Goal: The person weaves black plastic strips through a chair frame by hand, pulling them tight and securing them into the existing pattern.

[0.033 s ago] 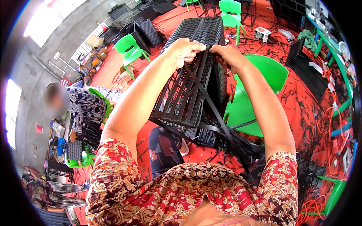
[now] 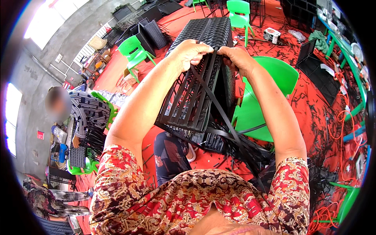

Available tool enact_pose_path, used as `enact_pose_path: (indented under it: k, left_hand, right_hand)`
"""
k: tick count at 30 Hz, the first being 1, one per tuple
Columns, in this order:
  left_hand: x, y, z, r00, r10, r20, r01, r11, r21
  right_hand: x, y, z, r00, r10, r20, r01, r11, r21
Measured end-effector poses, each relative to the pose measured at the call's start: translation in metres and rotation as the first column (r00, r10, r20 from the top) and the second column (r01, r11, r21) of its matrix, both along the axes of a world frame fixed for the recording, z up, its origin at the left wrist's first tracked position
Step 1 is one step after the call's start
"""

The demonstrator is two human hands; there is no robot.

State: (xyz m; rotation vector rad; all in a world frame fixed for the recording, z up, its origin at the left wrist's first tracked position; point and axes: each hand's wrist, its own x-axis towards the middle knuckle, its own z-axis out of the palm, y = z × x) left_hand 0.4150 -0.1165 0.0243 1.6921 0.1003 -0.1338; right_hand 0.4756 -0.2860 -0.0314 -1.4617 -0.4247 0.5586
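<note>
Black woven plastic basket (image 2: 196, 90), long and rectangular, tilted on edge above the red floor. Flat black weaving strip (image 2: 219, 109) trails diagonally down from its upper rim.

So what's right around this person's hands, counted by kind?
Hands gripping the panel's top edge: 2, left hand and right hand
Black woven panel: 1
Loose black strip trailing down from the hands: 1
Green chair right behind: 1
Total: 5

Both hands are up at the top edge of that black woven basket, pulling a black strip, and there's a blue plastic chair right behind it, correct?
Not quite: the head view shows the chair behind the basket is green, not blue. The left hand and right hand do hold the black strip at its top.
</note>
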Motion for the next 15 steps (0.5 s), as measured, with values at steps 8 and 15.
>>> enact_pose_path:
  k: [8, 15]
  left_hand:
    - [-0.001, -0.005, -0.006, 0.987, 0.078, 0.143, -0.102, 0.981, 0.167]
    - [0.007, -0.011, -0.013, 0.967, 0.077, 0.243, -0.158, 0.929, 0.334]
  right_hand:
    - [0.003, -0.001, -0.004, 0.998, -0.020, -0.065, 0.023, 0.999, 0.041]
    - [0.006, -0.003, -0.002, 0.998, 0.011, -0.060, -0.010, 1.000, 0.025]
